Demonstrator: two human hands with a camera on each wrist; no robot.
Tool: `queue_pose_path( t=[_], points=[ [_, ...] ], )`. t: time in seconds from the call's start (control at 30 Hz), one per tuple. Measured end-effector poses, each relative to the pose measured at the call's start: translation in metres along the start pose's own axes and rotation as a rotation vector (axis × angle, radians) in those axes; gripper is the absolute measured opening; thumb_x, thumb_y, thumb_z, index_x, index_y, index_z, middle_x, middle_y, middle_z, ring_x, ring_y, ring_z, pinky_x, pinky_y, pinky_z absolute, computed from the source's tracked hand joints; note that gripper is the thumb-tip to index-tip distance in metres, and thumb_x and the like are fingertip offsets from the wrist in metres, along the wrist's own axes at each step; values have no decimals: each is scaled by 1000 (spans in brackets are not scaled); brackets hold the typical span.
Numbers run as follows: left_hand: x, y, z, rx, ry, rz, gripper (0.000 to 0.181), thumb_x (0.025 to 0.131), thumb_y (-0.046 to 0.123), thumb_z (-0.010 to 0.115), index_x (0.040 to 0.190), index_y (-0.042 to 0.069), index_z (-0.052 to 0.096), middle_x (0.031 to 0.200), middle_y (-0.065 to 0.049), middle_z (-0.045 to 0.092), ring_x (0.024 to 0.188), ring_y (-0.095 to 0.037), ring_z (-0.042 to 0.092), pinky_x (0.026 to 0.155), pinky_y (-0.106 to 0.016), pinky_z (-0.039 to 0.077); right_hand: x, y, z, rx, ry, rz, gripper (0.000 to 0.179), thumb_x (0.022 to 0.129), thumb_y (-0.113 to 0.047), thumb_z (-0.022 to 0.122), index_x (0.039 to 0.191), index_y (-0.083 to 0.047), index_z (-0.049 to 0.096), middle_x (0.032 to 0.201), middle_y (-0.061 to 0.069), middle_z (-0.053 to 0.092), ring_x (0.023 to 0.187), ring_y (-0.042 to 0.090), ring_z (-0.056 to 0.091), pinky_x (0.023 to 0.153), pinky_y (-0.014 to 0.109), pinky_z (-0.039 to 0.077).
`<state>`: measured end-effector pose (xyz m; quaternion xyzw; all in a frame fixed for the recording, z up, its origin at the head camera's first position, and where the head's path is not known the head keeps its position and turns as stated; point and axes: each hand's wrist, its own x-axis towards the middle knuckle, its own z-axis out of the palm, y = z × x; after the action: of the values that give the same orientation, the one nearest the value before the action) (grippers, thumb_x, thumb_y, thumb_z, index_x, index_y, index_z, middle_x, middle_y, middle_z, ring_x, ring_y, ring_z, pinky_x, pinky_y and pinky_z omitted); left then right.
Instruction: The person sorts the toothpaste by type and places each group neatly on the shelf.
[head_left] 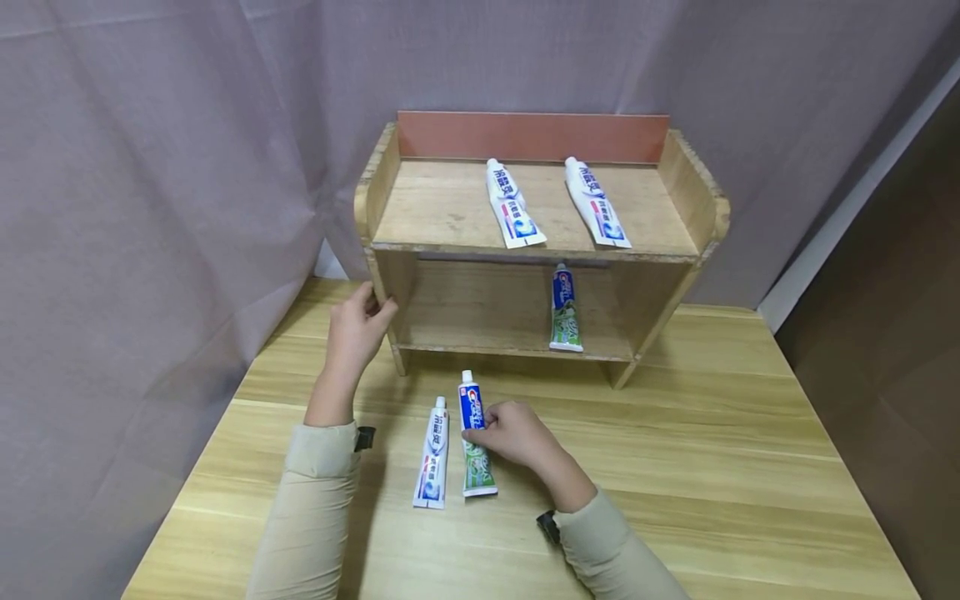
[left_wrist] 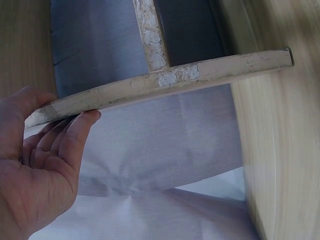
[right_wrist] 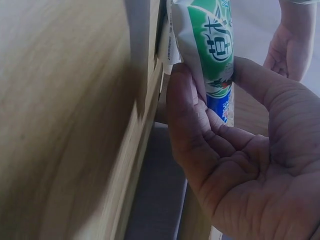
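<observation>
My right hand pinches a blue and green toothpaste tube just above the table, thumb on one side and fingers on the other. In the right wrist view the tube's green part shows between them. Left of it lies a white toothpaste tube, cap toward the shelf. With thumb and fingers on either side, my left hand grips the left side panel of a small wooden shelf; the panel's edge crosses the left wrist view.
Two white toothpaste tubes lie on the upper board. Another blue and green tube rests on the lower board, toward the right. Behind the wooden table hangs a grey curtain. A dark brown surface stands at the right.
</observation>
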<state>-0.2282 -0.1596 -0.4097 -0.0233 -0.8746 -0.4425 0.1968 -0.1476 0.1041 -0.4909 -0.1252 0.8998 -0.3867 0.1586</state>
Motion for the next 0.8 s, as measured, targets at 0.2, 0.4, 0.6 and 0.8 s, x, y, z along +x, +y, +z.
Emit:
queue_pose_path(
  t=[0.2, 0.4, 0.6, 0.8],
  points=[
    [-1, 1, -1, -8, -7, -10, 27, 95, 24, 64, 115, 6, 68, 112, -17, 73, 103, -32, 72, 89, -44, 60, 1, 0, 0, 12, 1, 7, 38, 85, -37, 79, 66, -11, 57, 56, -5, 51, 48, 9, 42, 44, 22, 33],
    [-2, 0, -1, -6, -7, -12, 26, 95, 24, 64, 113, 6, 68, 110, -16, 74, 101, -32, 72, 88, -44, 60, 0, -1, 0, 28, -5, 7, 36, 85, -38, 79, 69, -11, 60, 55, -4, 52, 47, 9, 42, 43, 22, 32],
    [-2, -2, 0, -28, -2, -6, 28, 94, 23, 64, 115, 5, 68, 112, -18, 73, 103, -32, 72, 89, -42, 60, -3, -5, -1, 36, -3, 8, 36, 85, -38, 79, 70, -10, 60, 55, -5, 51, 47, 9, 41, 43, 21, 31],
    [-1, -1, 2, -37, 9, -6, 27, 94, 24, 64, 114, 6, 68, 112, -17, 73, 104, -31, 71, 89, -42, 60, -3, -4, -2, 42, 6, -15, 34, 85, -37, 79, 71, -11, 61, 55, -6, 51, 47, 8, 41, 42, 21, 32]
  ],
)
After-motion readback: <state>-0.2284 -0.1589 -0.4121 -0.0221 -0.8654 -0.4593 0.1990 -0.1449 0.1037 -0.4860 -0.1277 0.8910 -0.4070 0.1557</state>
